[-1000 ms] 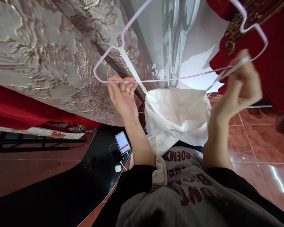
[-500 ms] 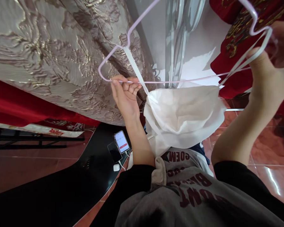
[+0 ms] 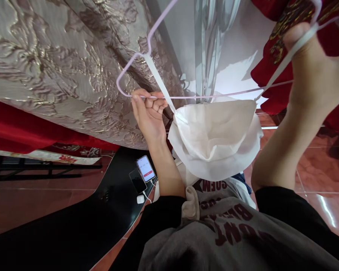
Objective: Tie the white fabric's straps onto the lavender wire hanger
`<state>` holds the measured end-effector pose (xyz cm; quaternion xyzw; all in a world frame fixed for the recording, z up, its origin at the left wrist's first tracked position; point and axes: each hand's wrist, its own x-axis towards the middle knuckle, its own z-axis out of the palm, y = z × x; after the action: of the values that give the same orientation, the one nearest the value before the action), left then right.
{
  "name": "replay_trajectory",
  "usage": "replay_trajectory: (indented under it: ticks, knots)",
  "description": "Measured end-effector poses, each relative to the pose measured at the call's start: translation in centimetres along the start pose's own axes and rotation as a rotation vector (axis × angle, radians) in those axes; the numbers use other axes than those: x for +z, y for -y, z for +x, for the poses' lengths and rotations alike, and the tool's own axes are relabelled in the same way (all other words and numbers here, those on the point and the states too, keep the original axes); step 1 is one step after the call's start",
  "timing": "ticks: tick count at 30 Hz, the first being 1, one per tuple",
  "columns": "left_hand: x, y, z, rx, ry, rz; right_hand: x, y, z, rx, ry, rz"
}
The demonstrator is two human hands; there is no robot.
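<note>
A pale lilac clothes hanger (image 3: 228, 93) is held up in front of me, its top running out of view. My left hand (image 3: 151, 111) pinches the bottom bar near its left end. From the hanger hangs a thin white strappy garment (image 3: 217, 128), its neckline sagging below the bar. The left strap (image 3: 159, 81) is caught in the hanger's left notch. At the upper right, my right hand (image 3: 313, 60) has the other strap (image 3: 288, 56) drawn across its thumb, close to the hanger's right notch. Its other fingers are mostly hidden or out of view.
A shiny embossed curtain-like fabric (image 3: 59, 75) fills the left. Red cloth with gold trim (image 3: 277, 49) hangs at the right. Two phones, one lit (image 3: 146, 168), and a small white case (image 3: 140, 199) rest on a black surface (image 3: 73, 222). Red tiles (image 3: 313, 165) cover the floor.
My right hand has moved up, pulling the right strap tighter around its thumb. The garment has shifted slightly left and its neckline hangs wider. My left hand keeps its grip.
</note>
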<state>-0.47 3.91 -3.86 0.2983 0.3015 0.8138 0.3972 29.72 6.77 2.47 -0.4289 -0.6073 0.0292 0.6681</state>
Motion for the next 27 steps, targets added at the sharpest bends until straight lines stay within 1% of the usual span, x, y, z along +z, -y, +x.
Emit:
replay_trajectory:
  ticks: [2,3,4,5,8,9,10,11,13,14,15,16,18,20,22,25,27]
  knots:
    - [0.2,-0.3,-0.1,-0.004,-0.018,0.031,0.3,0.0,-0.2,-0.24,0.006,-0.152]
    - [0.2,-0.4,-0.2,-0.005,-0.021,0.045,0.4,0.3,-0.4,-0.317,0.037,-0.178]
    - [0.3,-0.5,-0.2,-0.004,-0.02,0.055,0.6,0.5,-0.8,-0.362,0.074,-0.145]
    - [0.3,-0.6,-0.3,-0.004,-0.018,0.062,0.8,0.9,-1.3,-0.395,0.075,-0.089]
    - [0.2,-0.7,-0.5,-0.011,-0.011,0.091,1.6,1.8,-3.1,-0.478,-0.06,0.071]
    - [0.2,-0.6,-0.5,-0.016,-0.002,0.096,2.0,2.0,-3.7,-0.468,-0.06,0.096]
    - [0.1,-0.5,-0.5,-0.02,0.01,0.094,2.4,2.2,-4.3,-0.424,0.0,0.096]
    - [-0.1,-0.4,-0.6,-0.023,0.025,0.089,2.8,2.2,-4.9,-0.367,0.11,0.073]
    - [-0.4,0.0,-0.6,-0.033,0.053,0.078,3.5,2.1,-6.0,-0.27,0.385,-0.024]
    - [-0.6,0.2,-0.7,-0.045,0.067,0.084,3.8,1.9,-6.4,-0.236,0.493,-0.081]
    - [-0.8,0.3,-0.7,-0.062,0.082,0.104,4.0,1.7,-6.8,-0.213,0.556,-0.121]
    - [-1.1,0.3,-0.8,-0.082,0.103,0.141,4.2,1.5,-7.2,-0.194,0.576,-0.139]
    - [-1.7,0.2,-1.0,-0.134,0.185,0.239,4.4,1.2,-7.8,-0.142,0.546,-0.123]
    - [-2.2,-0.5,-1.3,-0.177,0.301,0.327,4.5,1.1,-8.2,-0.071,0.493,-0.091]
    - [-2.5,-1.4,-1.6,-0.21,0.432,0.361,4.6,1.2,-8.5,-0.006,0.449,-0.083]
    - [-2.5,-2.9,-2.4,-0.226,0.62,0.405,4.7,1.1,-8.6,0.046,0.42,-0.076]
    - [-1.8,-3.6,-2.9,-0.216,0.696,0.431,4.7,0.8,-8.6,0.057,0.417,-0.065]
